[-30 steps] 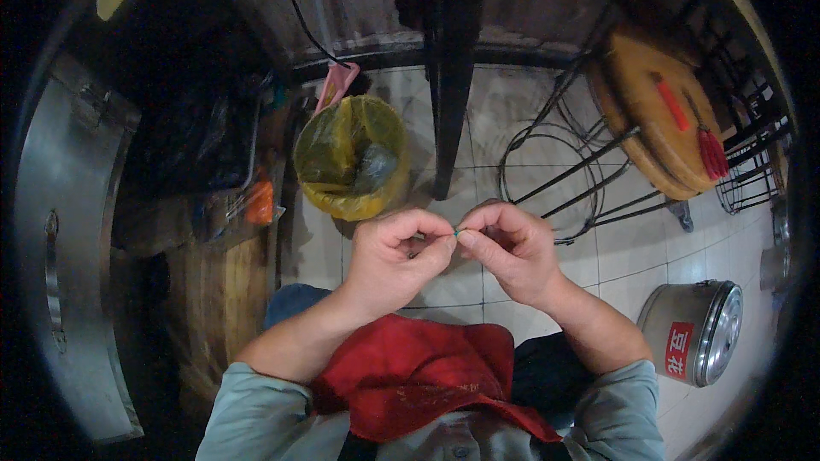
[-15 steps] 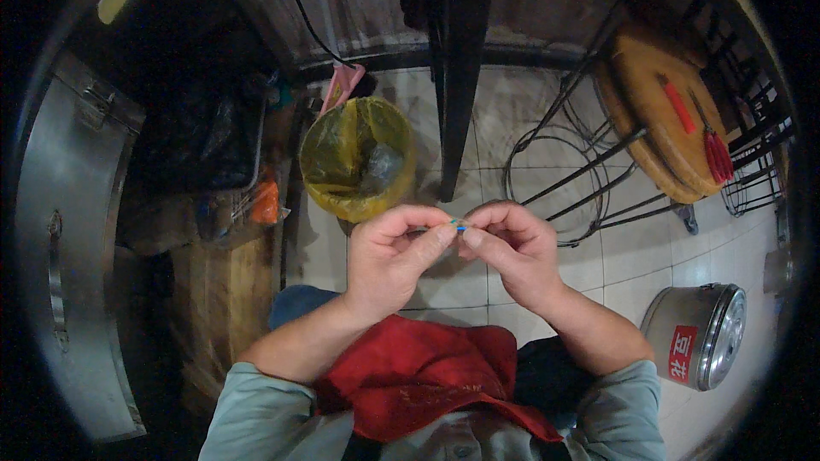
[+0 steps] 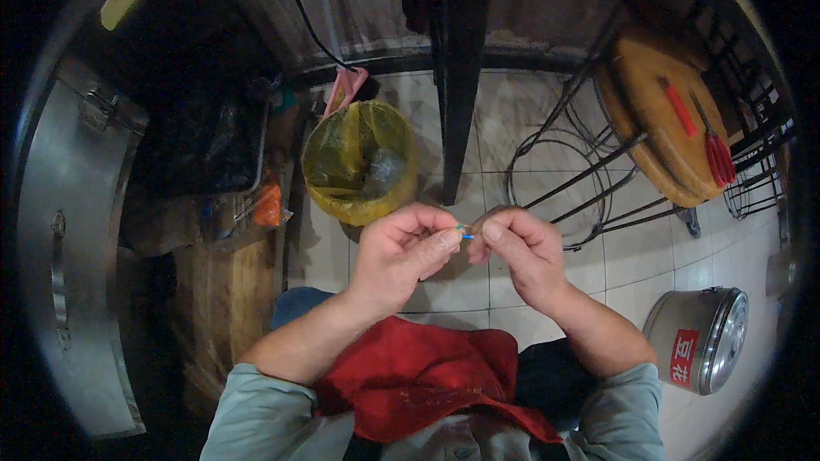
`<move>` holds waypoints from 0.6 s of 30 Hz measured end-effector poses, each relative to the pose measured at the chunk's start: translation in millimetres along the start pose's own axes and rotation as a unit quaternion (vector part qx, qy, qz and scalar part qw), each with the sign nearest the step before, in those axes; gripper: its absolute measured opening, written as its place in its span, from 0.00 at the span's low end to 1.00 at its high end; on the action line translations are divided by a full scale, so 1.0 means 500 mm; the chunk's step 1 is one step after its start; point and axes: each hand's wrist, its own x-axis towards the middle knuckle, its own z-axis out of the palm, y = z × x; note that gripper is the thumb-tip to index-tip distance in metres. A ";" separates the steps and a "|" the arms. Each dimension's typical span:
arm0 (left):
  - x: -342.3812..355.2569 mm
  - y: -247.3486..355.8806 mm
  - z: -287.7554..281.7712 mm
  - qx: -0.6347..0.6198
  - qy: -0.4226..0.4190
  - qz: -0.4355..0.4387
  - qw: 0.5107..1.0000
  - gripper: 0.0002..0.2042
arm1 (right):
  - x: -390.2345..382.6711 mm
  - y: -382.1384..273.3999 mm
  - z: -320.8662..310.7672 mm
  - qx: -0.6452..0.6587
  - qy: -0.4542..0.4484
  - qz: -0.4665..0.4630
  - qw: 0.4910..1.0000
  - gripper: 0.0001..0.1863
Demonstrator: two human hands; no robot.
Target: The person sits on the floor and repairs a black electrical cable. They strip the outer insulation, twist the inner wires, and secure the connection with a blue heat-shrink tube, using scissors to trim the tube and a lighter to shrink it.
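Note:
In front of me, above the floor, my left hand (image 3: pixel 400 249) is closed in a pinch. From its thumb and forefinger sticks a short, thin blue piece (image 3: pixel 467 236) with a bit of green beside it, looking like wire ends. My right hand (image 3: pixel 523 252) is pinched just to the right, its thumb bent over the forefinger. Whatever lies between those fingertips is too small to make out. A small gap separates the blue tip from the right thumb. A red apron (image 3: pixel 418 367) covers my lap below both hands.
Beyond my left hand stands a bin (image 3: pixel 318 154) lined with a yellow bag, near a pink-handled object (image 3: pixel 346 88). On the right, a round-topped stool (image 3: pixel 636 111) holds red-handled pliers (image 3: pixel 717 158) and a red-handled tool (image 3: pixel 679 111). A lidded metal pot (image 3: pixel 705 337) sits lower right.
My fingertips have moved slightly apart. The right thumb has shifted off the blue piece, which shows more of its end from the left hand. The surroundings sit almost the same.

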 end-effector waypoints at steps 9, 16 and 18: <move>-0.002 0.027 0.011 0.115 -0.041 -0.078 0.989 0.05 | 0.011 -0.045 -0.007 -0.341 -0.030 -0.177 0.923 0.05; 0.002 0.010 -0.003 0.183 -0.052 -0.029 0.981 0.06 | -0.004 -0.037 0.002 -0.182 -0.020 -0.010 0.983 0.05; 0.003 0.007 -0.007 0.194 -0.035 -0.020 0.980 0.06 | 0.001 -0.037 0.005 -0.178 -0.017 -0.018 0.984 0.06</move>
